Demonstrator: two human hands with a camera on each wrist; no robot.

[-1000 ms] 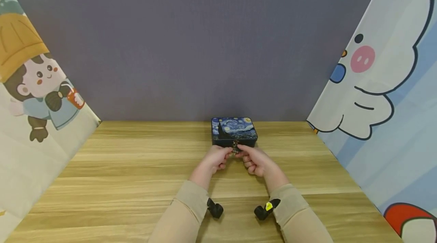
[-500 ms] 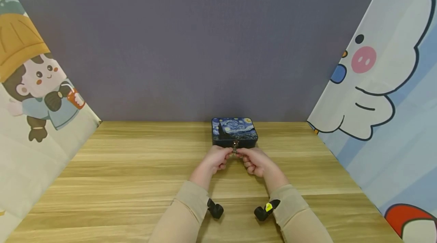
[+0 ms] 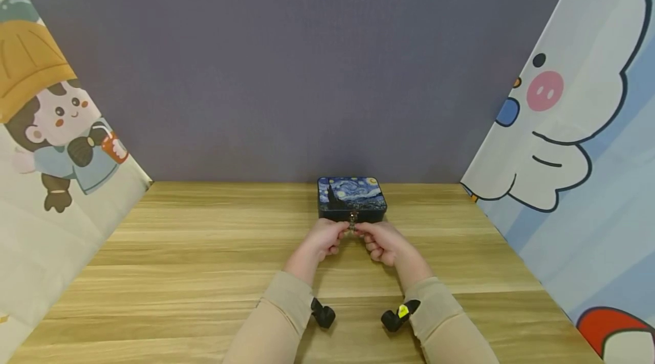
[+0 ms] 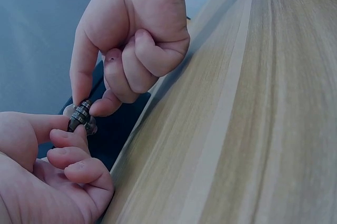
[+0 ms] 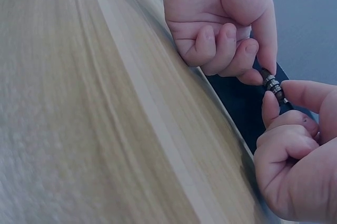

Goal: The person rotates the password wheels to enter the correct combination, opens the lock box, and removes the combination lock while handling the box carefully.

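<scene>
A small dial padlock with rings of tiny figures sat between two pairs of fingertips, just below the metal clasp on the front of a dark box, slightly right of center in the frame. The left hand pinched one end of the lock between thumb and finger, while the right hand pinched the other; the remaining fingers of both were curled toward the palms. The figures on the rings were too small to read. The box, its lid down and printed with a swirling blue night sky, stood at the far edge of a wood-grain table, near a gray panel filling the upper frame. Beige sleeves entered from the bottom edge, a black device at each wrist. Cartoon prints flanked the scene: a capped child at left, a pink-nosed white figure at right.
</scene>
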